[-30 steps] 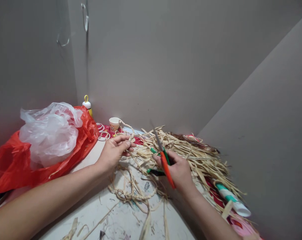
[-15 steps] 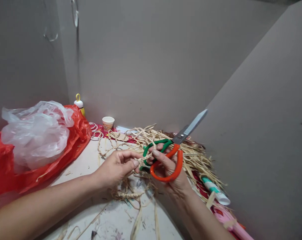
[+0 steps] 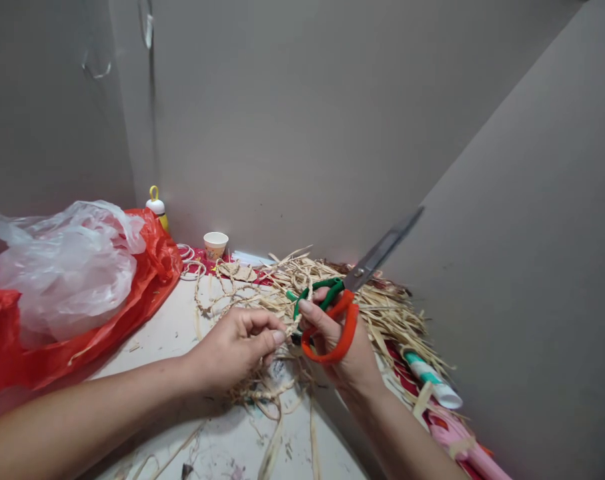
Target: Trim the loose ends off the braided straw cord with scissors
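Observation:
My left hand (image 3: 242, 348) is closed in a pinch on a braided straw cord (image 3: 293, 328) above the table. Close beside it on the right, my right hand (image 3: 349, 360) holds a pair of scissors (image 3: 361, 272) with one green and one orange handle. The blades look closed and point up and to the right, away from the cord. The right thumb and fingertips also seem to touch the cord near the green handle. Under both hands lies more braided cord (image 3: 267, 393) in a loose tangle, partly hidden by the left hand.
Behind the right hand spreads a heap of dry straw strands (image 3: 392, 323). A paper cup (image 3: 215, 247) and a yellow-and-white bottle (image 3: 156, 207) stand at the back. A clear plastic bag (image 3: 72, 267) rests on a red bag (image 3: 165, 260) at left. Grey walls (image 3: 292, 133) enclose the table (image 3: 155, 340).
The scissors have turned slightly in my right hand, their tips now higher and farther right. My left hand has shifted slightly, still pinching the cord.

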Demonstrator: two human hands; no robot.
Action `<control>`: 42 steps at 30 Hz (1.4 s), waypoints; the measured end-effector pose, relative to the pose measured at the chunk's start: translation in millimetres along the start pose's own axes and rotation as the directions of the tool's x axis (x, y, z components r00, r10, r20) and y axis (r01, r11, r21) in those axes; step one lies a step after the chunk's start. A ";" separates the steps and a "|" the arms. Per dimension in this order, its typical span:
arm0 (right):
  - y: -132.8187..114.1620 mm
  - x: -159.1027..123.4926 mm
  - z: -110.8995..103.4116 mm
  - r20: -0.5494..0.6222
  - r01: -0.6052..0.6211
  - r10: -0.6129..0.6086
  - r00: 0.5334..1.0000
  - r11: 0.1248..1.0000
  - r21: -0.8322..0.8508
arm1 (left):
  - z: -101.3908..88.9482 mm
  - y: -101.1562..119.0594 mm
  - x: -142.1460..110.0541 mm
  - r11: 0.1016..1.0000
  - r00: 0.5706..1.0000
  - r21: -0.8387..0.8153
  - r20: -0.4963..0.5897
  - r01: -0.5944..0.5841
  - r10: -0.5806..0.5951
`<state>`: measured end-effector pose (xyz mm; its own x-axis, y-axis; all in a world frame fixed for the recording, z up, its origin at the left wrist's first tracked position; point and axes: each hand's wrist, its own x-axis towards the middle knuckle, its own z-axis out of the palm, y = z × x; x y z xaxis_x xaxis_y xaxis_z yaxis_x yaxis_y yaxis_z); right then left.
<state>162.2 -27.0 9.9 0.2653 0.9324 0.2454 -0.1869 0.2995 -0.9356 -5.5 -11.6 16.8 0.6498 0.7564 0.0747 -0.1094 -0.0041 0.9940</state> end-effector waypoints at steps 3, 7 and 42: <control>-1.7 1.7 0.2 0.005 -0.067 0.067 0.998 0.996 -0.052 | 0.2 -4.8 2.5 0.981 0.992 -0.154 -0.006 0.120 -0.122; -0.6 6.2 -6.7 0.029 -0.070 0.079 0.996 0.969 -0.238 | -6.3 -8.2 9.0 0.951 0.984 -0.292 -0.109 0.102 -0.139; 13.7 19.2 -41.5 0.545 0.375 -0.517 0.659 -0.402 -0.835 | -31.2 8.6 17.9 0.924 0.910 -0.336 -0.413 -0.182 0.029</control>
<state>204.0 -13.4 -8.7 -0.2442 0.5703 0.7843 0.9647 0.0607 0.2562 -18.3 22.4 24.1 0.2777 0.9586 0.0633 -0.4721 0.0788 0.8780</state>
